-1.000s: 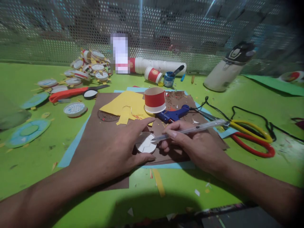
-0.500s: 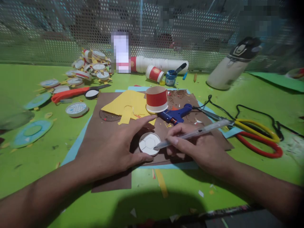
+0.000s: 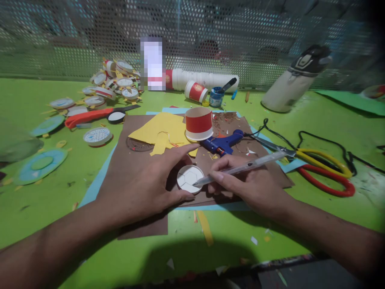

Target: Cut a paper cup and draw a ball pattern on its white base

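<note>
My left hand curves round a small white paper-cup base, its thumb at the near rim and its fingers at the far side. Dark lines on the base form a polygon with spokes, like a football pattern. In my right hand a clear-barrelled pen is pinched, its tip at the right part of the base. Both hands rest over a brown sheet. Just beyond them stand a red-and-white cup ring and a blue glue gun.
Right of my hand lie scissors and a black cord. Yellow paper lies behind the left hand. At left are an orange-handled cutter and a pile of decorated cup bases. A bottle stands at back right.
The cup base has turned between my left fingers, and its drawn lines now face differently. The pen tip has shifted from the base's upper right to its lower right. The view has moved slightly.
</note>
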Demonstrator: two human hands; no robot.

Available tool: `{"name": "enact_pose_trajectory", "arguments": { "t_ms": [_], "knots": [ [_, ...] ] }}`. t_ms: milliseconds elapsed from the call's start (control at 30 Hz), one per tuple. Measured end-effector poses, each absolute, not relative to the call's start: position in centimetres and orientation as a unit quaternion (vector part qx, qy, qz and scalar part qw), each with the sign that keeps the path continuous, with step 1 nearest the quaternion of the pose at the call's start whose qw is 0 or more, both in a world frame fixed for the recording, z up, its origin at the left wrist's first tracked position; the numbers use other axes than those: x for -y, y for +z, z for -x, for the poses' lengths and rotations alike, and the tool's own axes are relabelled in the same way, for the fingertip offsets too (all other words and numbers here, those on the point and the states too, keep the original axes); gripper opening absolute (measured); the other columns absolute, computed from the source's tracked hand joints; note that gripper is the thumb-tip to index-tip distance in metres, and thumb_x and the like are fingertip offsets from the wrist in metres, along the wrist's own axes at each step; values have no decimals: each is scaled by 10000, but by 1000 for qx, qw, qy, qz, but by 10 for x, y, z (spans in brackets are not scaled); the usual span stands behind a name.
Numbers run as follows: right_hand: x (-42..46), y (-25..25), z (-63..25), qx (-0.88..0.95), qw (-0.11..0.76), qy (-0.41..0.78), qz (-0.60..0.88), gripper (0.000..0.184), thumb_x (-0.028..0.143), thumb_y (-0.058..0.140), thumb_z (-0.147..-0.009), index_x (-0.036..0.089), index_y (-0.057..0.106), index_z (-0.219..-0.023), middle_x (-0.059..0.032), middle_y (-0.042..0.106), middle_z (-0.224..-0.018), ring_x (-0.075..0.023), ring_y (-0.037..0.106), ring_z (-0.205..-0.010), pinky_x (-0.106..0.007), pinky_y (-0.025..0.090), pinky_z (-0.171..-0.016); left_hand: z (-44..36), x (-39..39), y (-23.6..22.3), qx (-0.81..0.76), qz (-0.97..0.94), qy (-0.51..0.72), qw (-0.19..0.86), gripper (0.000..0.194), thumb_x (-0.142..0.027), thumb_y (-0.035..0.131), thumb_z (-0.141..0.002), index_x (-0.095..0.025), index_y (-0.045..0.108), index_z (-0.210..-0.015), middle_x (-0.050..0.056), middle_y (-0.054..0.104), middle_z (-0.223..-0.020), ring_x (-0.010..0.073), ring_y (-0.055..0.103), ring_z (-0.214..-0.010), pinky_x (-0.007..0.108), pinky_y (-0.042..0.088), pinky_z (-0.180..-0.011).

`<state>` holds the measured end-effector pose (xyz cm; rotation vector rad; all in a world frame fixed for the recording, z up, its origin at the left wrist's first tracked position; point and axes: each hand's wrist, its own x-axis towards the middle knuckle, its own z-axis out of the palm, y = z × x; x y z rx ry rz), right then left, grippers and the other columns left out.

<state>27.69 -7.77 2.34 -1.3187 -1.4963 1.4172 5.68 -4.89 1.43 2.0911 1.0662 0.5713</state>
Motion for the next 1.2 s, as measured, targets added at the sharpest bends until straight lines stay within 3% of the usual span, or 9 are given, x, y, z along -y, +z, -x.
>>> {"name": "enact_pose_trajectory", "arguments": {
  "t_ms": [200,400,1200],
  "knots": [
    [78,21,-277,588,343,540,495,122,306,678,-848,214,607,-812,6,707,-675,-134,674,-622,-248,549,-580,-55,49,11,-413,-805,221,365,783,-299,715,-757,-298,388,-1469,63,661,-1206,282,633,-1047,462,517,-892],
    [78,21,-277,588,339,543,495,131,316,678,-851,215,604,-810,9,688,-665,-121,628,-564,-238,500,-516,-55,49,13,-412,-812,212,355,777,-307,716,-771,-287,380,-1472,68,646,-1251,288,618,-1108,470,499,-940],
    [78,21,-277,585,335,551,492,119,305,670,-862,215,601,-824,18,687,-660,-106,603,-543,-231,486,-519,-51,48,8,-406,-826,209,331,741,-325,709,-802,-316,370,-1462,61,641,-1247,276,634,-1075,454,518,-907]
  ]
}}
